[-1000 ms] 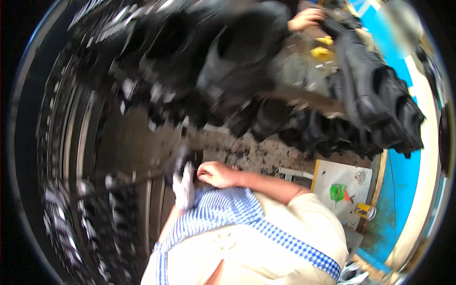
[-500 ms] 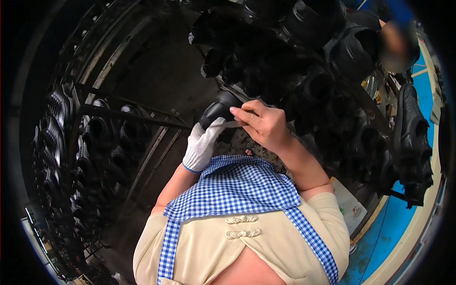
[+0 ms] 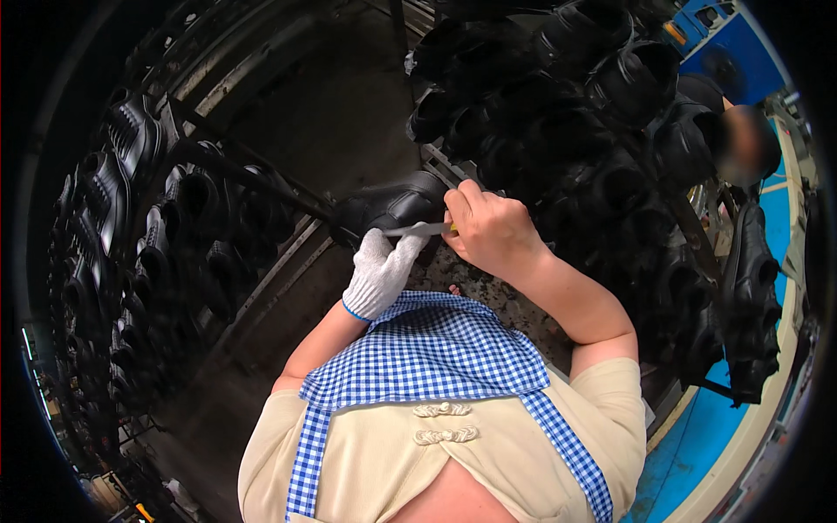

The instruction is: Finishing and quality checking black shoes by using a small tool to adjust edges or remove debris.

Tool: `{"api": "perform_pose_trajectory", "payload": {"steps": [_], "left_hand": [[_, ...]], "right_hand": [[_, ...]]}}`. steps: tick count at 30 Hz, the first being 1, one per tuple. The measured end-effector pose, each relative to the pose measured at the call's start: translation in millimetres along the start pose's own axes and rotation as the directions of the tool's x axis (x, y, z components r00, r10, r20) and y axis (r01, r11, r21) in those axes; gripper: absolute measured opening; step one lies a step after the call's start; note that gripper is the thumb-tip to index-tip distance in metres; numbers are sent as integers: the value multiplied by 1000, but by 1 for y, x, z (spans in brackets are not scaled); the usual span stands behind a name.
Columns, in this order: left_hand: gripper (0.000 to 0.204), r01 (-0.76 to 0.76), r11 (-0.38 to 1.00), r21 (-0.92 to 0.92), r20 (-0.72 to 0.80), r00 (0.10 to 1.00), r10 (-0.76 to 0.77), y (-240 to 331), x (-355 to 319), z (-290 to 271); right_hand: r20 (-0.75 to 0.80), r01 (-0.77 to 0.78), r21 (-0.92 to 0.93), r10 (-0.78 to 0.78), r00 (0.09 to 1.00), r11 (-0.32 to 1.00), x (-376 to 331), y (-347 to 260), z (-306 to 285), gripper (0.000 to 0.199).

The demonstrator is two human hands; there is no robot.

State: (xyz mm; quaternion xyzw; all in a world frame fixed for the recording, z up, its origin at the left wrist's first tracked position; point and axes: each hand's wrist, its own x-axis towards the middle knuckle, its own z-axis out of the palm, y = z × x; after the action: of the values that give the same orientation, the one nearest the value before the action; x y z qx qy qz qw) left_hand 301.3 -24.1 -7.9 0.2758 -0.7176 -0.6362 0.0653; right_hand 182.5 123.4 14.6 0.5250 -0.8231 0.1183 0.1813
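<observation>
My left hand, in a white knit glove, grips a black rubber boot from below, in front of my chest. My right hand is bare and closed on a small tool with a thin metal blade; the blade lies across the boot's edge, just above the gloved fingers. The tool's handle is hidden inside my fist, with only a yellow bit showing. I wear a blue-and-white checked apron over a beige top.
Racks of black boots hang ahead and to the right. More boots fill a metal frame on the left. Another person stands at the upper right, beside a blue floor.
The view swung from blurred boot racks down onto my hands. Both hands came up together onto one boot, and the blade now rests across it.
</observation>
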Motion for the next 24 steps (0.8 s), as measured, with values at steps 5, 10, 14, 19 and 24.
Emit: {"api": "perform_pose_trajectory", "payload": {"steps": [5,10,14,19,24], "left_hand": [[34,-50,998,30,-43,998,52,-21,3,-5],[30,-57,970,237,-7,998,61,-6,-6,-9],[33,12,928,373,23,999,-23,-19,0,-12],[36,-139,990,32,-48,989,140,-27,-3,-17],[39,46,855,-516,50,998,-23,-10,11,-32]], "right_hand": [[62,-27,-209,41,997,978,5,-25,6,21],[156,72,-349,-18,988,934,4,-41,12,10],[186,65,-328,-3,983,943,3,-45,22,9],[-59,3,387,22,998,922,12,-21,29,22],[182,-142,901,-60,982,410,-24,-58,36,13]]}}
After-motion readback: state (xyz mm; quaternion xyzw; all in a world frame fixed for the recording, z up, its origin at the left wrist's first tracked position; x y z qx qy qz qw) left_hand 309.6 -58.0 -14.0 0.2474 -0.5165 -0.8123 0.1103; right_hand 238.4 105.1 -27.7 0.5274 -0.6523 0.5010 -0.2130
